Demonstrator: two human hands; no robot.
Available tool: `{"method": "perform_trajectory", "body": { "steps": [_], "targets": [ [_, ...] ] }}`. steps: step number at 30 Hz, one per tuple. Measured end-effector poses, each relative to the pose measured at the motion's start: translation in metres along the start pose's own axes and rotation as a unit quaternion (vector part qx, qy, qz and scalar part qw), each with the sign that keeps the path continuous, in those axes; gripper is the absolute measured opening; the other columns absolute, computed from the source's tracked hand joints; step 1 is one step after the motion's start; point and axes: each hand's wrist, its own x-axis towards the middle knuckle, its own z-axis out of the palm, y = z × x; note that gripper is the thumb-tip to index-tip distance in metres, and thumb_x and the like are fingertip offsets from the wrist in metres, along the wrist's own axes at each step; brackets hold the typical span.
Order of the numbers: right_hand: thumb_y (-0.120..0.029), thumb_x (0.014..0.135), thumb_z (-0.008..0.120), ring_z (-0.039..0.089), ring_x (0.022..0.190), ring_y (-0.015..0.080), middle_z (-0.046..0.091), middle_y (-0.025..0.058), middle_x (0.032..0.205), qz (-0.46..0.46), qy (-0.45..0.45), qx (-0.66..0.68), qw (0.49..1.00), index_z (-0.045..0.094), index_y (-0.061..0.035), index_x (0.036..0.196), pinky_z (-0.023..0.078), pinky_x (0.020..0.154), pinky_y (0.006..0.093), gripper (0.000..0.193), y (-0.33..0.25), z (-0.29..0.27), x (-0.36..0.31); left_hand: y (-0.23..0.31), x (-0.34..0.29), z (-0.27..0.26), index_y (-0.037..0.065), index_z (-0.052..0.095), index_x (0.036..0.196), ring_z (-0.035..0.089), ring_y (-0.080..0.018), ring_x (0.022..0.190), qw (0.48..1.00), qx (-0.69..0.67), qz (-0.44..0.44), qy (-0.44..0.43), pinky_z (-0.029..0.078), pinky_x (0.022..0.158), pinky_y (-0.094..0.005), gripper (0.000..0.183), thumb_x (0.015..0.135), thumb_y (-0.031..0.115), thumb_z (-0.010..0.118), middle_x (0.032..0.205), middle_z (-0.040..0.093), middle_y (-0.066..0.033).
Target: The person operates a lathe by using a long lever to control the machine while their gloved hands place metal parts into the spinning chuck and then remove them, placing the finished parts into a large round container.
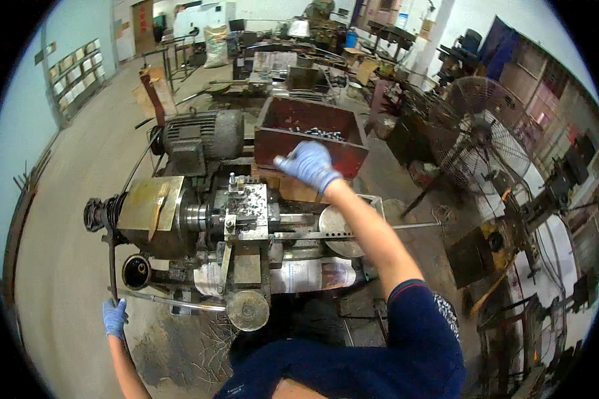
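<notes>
My left hand [114,318], in a light blue glove, is closed around the lower part of a long dark lever [112,269] at the left end of a small lathe. My right hand [307,165], gloved alike, is over the near wall of a dark red metal bin [273,145]. Its thumb stands apart from the other fingers, which are partly hidden, and I see nothing held in it. Small shiny metal pieces [323,134] lie in the bin. Between my hands are the lathe's chuck [196,217] and a tool slide [251,199] strewn with metal chips.
A grey electric motor [206,133] sits behind the headstock [154,199]. A long bar [406,227] sticks out to the right under my right forearm. A large caged fan [482,133] stands at the right. Thin metal shavings [206,346] litter the floor near me.
</notes>
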Motion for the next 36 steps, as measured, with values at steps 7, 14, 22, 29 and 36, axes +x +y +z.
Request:
{"method": "perform_trajectory", "body": {
  "steps": [7, 14, 22, 29, 36],
  "targets": [
    [-0.056, 0.073, 0.056, 0.053, 0.104, 0.0339, 0.055, 0.0219, 0.114, -0.033, 0.235, 0.042, 0.97, 0.069, -0.017, 0.095, 0.043, 0.085, 0.0442, 0.047, 0.049, 0.009, -0.035, 0.005, 0.016, 0.004, 0.005, 0.044, 0.071, 0.048, -0.0161, 0.033, 0.996, -0.044, 0.067, -0.025, 0.037, 0.031, -0.0285, 0.036, 0.082, 0.032, 0.065, 0.043, 0.045, -0.0061],
    [-0.043, 0.069, 0.067, 0.058, 0.098, 0.0324, 0.059, 0.0159, 0.111, 0.103, 0.24, 0.283, 0.923, 0.069, -0.0127, 0.09, 0.046, 0.086, 0.0378, 0.037, 0.091, 0.13, -0.235, 0.036, -0.006, -0.007, -0.003, 0.062, 0.08, 0.051, -0.0216, 0.058, 0.993, 0.037, -0.049, -0.106, 0.043, 0.058, -0.0404, 0.042, 0.084, 0.039, 0.059, 0.069, 0.06, -0.0131],
    [-0.062, 0.074, 0.05, 0.059, 0.095, 0.0313, 0.065, 0.0156, 0.095, 0.539, -0.061, 0.008, 0.84, 0.068, -0.0095, 0.093, 0.045, 0.083, 0.0401, 0.058, 0.25, 0.179, -0.445, 0.008, 0.022, 0.001, -0.001, 0.063, 0.085, 0.052, -0.0196, 0.06, 0.991, 0.031, -0.033, -0.125, 0.043, 0.058, -0.0388, 0.043, 0.084, 0.041, 0.058, 0.071, 0.062, -0.011],
    [-0.05, 0.076, 0.052, 0.056, 0.105, 0.0297, 0.061, 0.015, 0.11, 0.545, -0.195, -0.037, 0.815, 0.066, -0.0085, 0.103, 0.044, 0.089, 0.0415, 0.051, 0.319, 0.179, -0.447, -0.007, 0.019, -0.022, 0.013, 0.049, 0.123, 0.052, -0.0173, 0.064, 0.988, 0.029, -0.084, -0.129, 0.043, 0.059, -0.0386, 0.052, 0.083, 0.045, 0.059, 0.072, 0.063, -0.0126],
    [-0.051, 0.079, 0.048, 0.03, 0.13, 0.0242, 0.032, 0.0091, 0.141, 0.331, -0.176, -0.169, 0.912, 0.03, -0.012, 0.138, 0.026, 0.105, 0.0389, 0.073, 0.365, 0.199, -0.408, -0.024, 0.002, -0.004, 0.004, 0.047, 0.073, 0.049, -0.0165, 0.037, 1.0, -0.03, 0.002, 0.0, 0.04, 0.034, -0.0296, 0.038, 0.079, 0.037, 0.065, 0.048, 0.048, -0.0066]
  ]
}}
